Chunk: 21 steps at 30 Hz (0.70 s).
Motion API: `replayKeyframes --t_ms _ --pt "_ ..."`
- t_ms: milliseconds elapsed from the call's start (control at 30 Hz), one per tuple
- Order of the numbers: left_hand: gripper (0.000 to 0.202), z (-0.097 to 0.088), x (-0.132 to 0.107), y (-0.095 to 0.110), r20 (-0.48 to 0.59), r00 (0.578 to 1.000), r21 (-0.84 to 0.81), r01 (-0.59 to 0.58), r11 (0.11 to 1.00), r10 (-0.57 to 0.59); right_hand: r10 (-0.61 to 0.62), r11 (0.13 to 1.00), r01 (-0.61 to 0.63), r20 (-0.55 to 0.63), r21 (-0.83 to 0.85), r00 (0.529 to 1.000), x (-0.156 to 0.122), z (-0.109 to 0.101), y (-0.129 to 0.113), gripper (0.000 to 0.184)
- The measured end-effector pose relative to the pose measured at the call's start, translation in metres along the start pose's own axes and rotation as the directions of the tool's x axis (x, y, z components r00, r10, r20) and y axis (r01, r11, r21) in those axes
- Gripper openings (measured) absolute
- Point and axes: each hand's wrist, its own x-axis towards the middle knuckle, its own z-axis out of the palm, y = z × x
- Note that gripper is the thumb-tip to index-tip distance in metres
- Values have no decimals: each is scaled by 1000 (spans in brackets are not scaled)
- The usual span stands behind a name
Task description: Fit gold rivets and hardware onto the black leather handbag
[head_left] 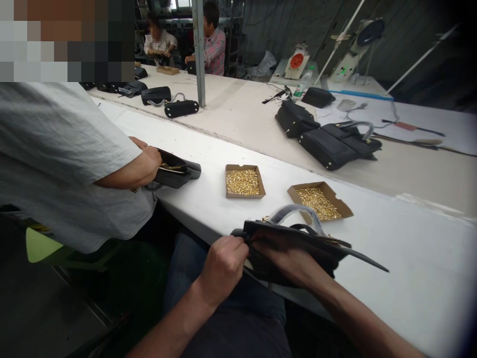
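At the near edge of the white table (410, 258) I hold a black handbag (298, 238) with a wrapped handle and gold fittings. My left hand (223, 266) is closed on its left end. My right hand (288, 263) lies under the bag with its fingers pushed inside, mostly hidden. Two open cardboard boxes of small gold metal parts sit just beyond the bag, one box (244, 181) to the left and one box (318, 201) to the right.
A co-worker in a grey shirt (55, 159) sits close on my left, hands on another black bag (175, 171). More black bags (335, 144) lie on the far table. A metal post (199, 54) stands there. Two people sit at the back.
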Motion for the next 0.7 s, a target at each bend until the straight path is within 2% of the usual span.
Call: replayKeyframes --t_ms 200,333,400,500,700 --pt "30 -7 10 -6 5 994 125 -110 986 110 40 993 -29 96 -110 995 4 -11 -12 24" --pt "11 -11 15 -9 16 991 133 -134 982 133 3 966 39 160 -256 987 1 -14 -15 31" --pt "28 -15 17 -10 56 984 169 -175 970 168 -20 958 68 170 -279 985 -2 -14 -15 34" --pt "40 -20 22 -9 143 970 208 -223 952 195 -15 968 46 126 -248 992 -6 -11 -12 36" --pt "17 -21 33 -7 182 970 252 -202 946 158 17 988 -15 15 -152 1000 -16 -11 -3 25"
